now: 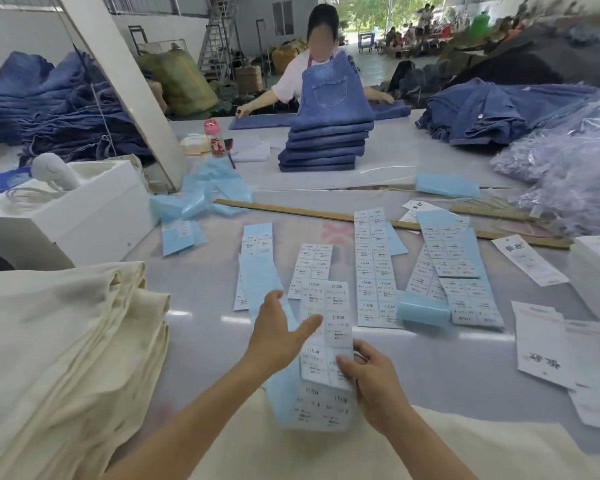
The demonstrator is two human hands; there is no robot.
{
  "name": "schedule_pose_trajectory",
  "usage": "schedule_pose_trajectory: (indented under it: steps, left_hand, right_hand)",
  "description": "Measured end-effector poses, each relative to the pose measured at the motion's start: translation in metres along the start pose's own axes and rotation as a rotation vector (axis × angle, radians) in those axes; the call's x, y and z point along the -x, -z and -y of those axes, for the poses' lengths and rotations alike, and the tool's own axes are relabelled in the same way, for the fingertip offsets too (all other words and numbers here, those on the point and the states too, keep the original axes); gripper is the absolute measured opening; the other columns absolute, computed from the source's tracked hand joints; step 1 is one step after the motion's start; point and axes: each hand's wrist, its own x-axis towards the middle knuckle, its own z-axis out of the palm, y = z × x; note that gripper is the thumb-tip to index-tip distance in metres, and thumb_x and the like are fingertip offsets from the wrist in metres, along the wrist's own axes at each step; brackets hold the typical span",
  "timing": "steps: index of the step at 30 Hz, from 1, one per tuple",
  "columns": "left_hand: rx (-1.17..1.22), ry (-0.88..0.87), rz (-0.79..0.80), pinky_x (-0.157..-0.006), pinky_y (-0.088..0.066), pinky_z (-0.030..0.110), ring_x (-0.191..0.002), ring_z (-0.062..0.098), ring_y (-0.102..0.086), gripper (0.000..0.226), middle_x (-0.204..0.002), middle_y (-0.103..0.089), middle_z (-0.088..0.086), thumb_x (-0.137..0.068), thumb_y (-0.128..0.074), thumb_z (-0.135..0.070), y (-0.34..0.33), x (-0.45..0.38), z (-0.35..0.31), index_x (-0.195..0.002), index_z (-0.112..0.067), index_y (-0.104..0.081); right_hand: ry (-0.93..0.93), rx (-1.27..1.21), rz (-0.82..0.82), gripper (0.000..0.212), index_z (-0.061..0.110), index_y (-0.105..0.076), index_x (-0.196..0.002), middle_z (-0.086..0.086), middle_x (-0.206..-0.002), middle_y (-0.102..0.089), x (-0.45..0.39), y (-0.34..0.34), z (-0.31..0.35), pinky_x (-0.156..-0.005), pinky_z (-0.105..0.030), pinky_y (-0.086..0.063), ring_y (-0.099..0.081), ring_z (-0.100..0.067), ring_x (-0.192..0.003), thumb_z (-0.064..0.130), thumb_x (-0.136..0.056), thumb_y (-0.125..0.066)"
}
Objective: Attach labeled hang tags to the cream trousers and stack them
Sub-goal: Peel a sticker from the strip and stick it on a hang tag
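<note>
A pile of cream trousers (pixel 59 344) lies at the left edge of the surface (pixel 201 306), with more cream cloth (pixel 326 455) across the near edge under both forearms. Behind the pile stands a white box (pixel 84 209).

The left hand (pixel 278 327) hovers over the surface with fingers straight and spread, thumb out to the right; it holds nothing, and its fingertips reach over the lower end of a pale blue strip (pixel 253 271).

Just right of it, the right hand (pixel 371 379) pinches a label sheet (pixel 326 344) by its right edge, thumb on the printed face and fingers curled behind. The sheet is a long white strip of stickers on blue backing, lifted and curving down toward the cloth. Each sticker is headed "1103" plus a further character too blurred to read; the small print below cannot be made out.

Further out, four more sticker sheets (pixel 374 268) lie flat, side by side or overlapping, with the same heading. A small blue block (pixel 423 311) sits on their near ends, and another (pixel 447 186) lies further back. A wooden ruler (pixel 291 211) runs across behind the sheets.

At the right, white hang tags (pixel 541 348) lie in a loose overlap, printed with large dark characters I cannot read. Clear bags (pixel 568 174) heap at the far right.

Across the surface, a person (pixel 323 74) handles blue jeans above a stack (pixel 326 143) of about seven folded pairs.
</note>
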Motion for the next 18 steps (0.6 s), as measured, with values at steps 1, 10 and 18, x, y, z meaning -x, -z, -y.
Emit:
schedule_pose_trajectory:
  steps: [1, 10, 18]
  left_hand:
    - [0.091, 0.146, 0.122, -0.099, -0.037, 0.03, -0.127, 0.022, -0.044, 0.086, -0.141, -0.042, 0.005, -0.078, -0.064, -0.057, -0.008, 0.007, 0.004, -0.141, -0.012, -0.027]
    - [0.579, 0.351, 0.248, -0.053, -0.052, 0.027, -0.066, 0.023, -0.066, 0.013, -0.08, -0.069, 0.013, -0.089, -0.06, -0.008, -0.015, 0.012, 0.002, -0.078, -0.001, -0.064]
    - [0.697, 0.36, 0.24, -0.059, -0.041, 0.033, -0.06, 0.025, -0.052, 0.03, -0.065, -0.056, 0.012, -0.091, -0.054, -0.021, -0.01, 0.027, -0.017, -0.067, -0.004, -0.06]
  right_hand:
    - [0.008, -0.008, -0.031, 0.026, 0.004, -0.06, -0.109, -0.015, -0.097, -0.073, -0.002, 0.004, -0.001, -0.07, -0.037, -0.057, -0.07, -0.029, -0.087, -0.01, -0.087, -0.054]
    - [0.372, 0.619, -0.279, 0.079, 0.017, -0.032, -0.141, -0.005, -0.114, -0.058, -0.002, 0.008, 0.0, -0.08, -0.026, -0.05, -0.058, -0.017, -0.096, 0.007, -0.075, -0.075]
    - [0.705, 1.156, -0.153, 0.033, 0.024, -0.07, -0.108, 0.007, -0.102, -0.057, 0.008, -0.012, 0.011, -0.087, -0.035, -0.04, -0.048, -0.017, -0.098, 0.033, -0.076, -0.074]
